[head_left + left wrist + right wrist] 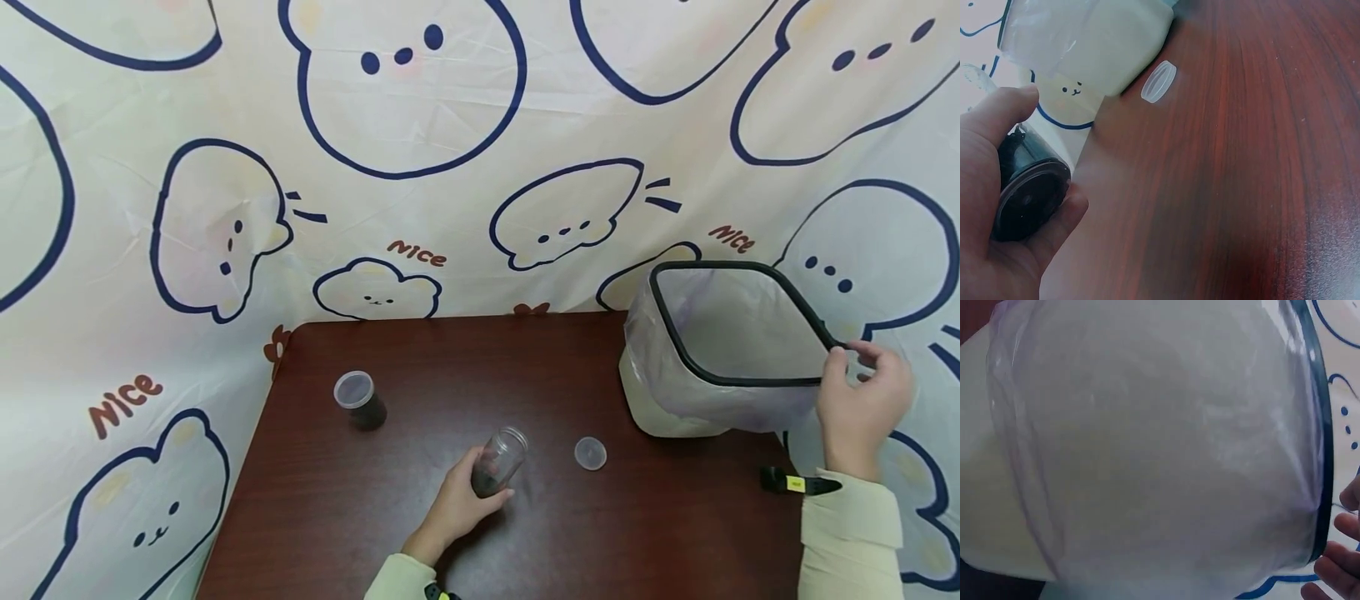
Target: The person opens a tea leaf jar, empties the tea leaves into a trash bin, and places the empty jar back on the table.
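Note:
My left hand (pixel 459 502) grips a clear jar (pixel 501 458) round its side, with the lid off and the mouth tilted up and away to the right. Dark stuff shows low inside the jar, and the left wrist view looks onto its base (pixel 1032 200). On the table to the right of the jar lies a translucent lid (pixel 590 453). At the near right corner of a pale trash bin (pixel 660 417), my right hand (pixel 862 400) pinches the dark rim (pixel 738 382) between thumb and fingers. A thin see-through bag (pixel 1166 456) lines the bin and hangs over its outside.
A second jar (pixel 362 402), with a whitish lid on and dark contents, stands at the left of the brown table (pixel 315 517). The bin stands at the table's far right corner. A cartoon-printed cloth (pixel 465 217) hangs behind the table and along its sides.

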### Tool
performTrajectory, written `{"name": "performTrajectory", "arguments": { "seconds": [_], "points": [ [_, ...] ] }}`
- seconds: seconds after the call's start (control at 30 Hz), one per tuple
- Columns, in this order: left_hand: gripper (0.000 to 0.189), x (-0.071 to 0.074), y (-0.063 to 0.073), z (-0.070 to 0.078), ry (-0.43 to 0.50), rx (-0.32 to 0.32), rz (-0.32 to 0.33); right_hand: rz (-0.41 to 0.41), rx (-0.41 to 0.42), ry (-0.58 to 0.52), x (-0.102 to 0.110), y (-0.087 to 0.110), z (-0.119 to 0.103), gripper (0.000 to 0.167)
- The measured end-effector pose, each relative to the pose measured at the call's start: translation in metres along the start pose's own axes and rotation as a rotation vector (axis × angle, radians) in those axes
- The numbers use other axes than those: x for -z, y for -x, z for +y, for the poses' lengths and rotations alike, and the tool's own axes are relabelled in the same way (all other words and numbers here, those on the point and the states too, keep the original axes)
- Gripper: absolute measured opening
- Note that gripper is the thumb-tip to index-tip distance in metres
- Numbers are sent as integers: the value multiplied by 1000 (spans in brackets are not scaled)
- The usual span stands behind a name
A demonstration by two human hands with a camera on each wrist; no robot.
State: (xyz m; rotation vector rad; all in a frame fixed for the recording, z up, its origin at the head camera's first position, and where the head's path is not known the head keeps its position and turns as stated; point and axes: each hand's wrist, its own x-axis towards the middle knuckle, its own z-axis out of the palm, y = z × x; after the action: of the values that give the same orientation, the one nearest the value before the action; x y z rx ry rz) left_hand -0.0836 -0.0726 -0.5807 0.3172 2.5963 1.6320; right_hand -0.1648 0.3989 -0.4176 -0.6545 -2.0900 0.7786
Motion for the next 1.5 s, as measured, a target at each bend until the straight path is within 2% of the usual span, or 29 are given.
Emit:
{"name": "performTrajectory", "arguments": {
  "seconds": [0.07, 0.17, 0.33, 0.53, 0.83, 1.0, 1.13, 1.3, 1.5],
  "points": [
    [57, 0, 0, 1, 3, 4, -5, -12, -5, 17, 0, -2, 5, 38],
    [59, -1, 0, 1, 5, 9, -12, -48, -55, 3, -1, -6, 12, 39],
    [63, -2, 0, 1, 15, 20, -31, -115, -186, -57, -2, -11, 24, 44],
    [65, -2, 0, 2, 40, 38, -65, -232, -329, -67, -2, -15, 33, 47],
    [60, -3, -2, 2, 48, 33, -34, -271, -334, -108, 1, -17, 36, 37],
    [51, -4, -2, 4, 49, 19, 1, -299, -391, -186, 0, -15, 34, 37],
    [44, -4, -3, 10, 37, 8, 14, -302, -407, -200, -2, -14, 32, 36],
    [44, -3, -10, 16, 17, -2, -10, -312, -417, -211, -2, -14, 30, 35],
    [46, 0, -25, 26, -11, -15, -24, -319, -440, -251, -4, -15, 30, 35]
  ]
}}
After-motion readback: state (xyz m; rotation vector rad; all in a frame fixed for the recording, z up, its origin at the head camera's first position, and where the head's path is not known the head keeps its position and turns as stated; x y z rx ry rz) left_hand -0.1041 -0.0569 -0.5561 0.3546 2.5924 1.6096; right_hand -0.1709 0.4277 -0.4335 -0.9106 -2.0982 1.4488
